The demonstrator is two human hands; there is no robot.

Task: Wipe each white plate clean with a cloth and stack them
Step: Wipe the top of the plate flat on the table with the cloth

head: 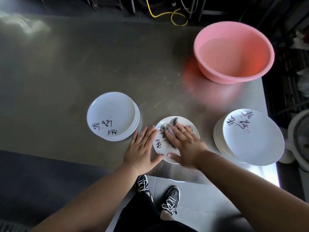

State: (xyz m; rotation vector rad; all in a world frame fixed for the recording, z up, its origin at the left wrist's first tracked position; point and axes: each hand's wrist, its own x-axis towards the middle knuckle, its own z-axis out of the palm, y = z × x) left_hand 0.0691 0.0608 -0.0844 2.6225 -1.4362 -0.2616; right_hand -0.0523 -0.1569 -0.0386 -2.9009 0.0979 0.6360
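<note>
Steel table [83, 64]: grey, scuffed, its near edge by the person's feet.

Single white plate [168, 148]: near centre of the table, black brush lettering on its face, lying flat between the two stacks.

Grey cloth [173, 122]: on this plate, mostly covered by the right hand [185, 143], which presses it down with flat, spread fingers, thumb at the near rim. Nothing is gripped.

Left hand [142, 148]: flat and wide, fingers straight, resting on the table against the plate's left rim, thumb touching the near edge.

Left stack of plates [112, 114]: same lettering, left of the single plate and apart from it.

Right stack of plates [252, 138]: taller, leaning, at the table's right edge.

Pink basin [234, 52]: far right, upright, well apart from the plates.

Yellow cable [167, 14]: beyond the table's far edge.
</note>
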